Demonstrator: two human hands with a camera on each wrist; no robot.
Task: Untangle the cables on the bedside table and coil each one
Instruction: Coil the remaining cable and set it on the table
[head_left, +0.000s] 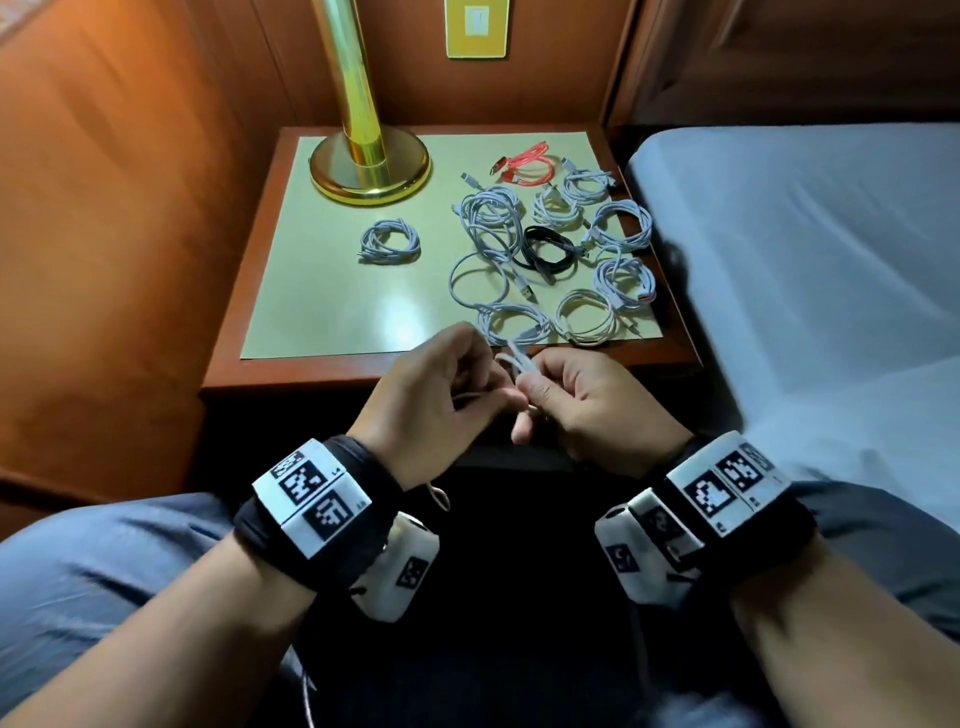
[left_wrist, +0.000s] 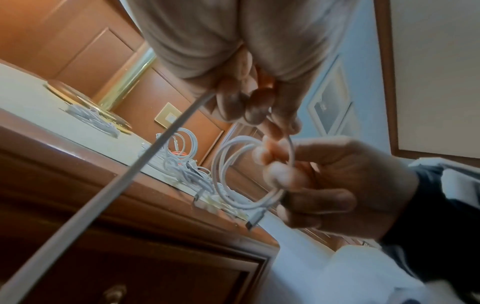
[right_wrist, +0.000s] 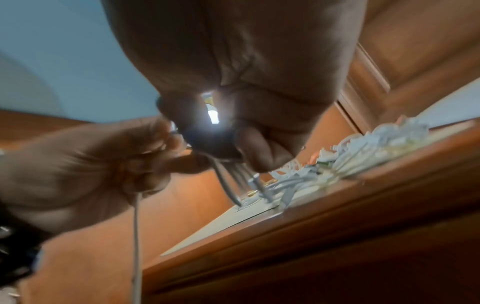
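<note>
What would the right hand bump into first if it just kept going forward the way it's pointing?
Probably the nearest white coil at the bedside table's front edge. The right hand points forward and slightly left, holding a white cable. Depth is unclear.

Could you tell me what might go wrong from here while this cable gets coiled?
The right hand pinches the small coil only at one side, so its loops could spring open. The free end running from the left hand hangs off the table edge and may snag. The crowded coils near the table's right edge could be knocked off.
</note>
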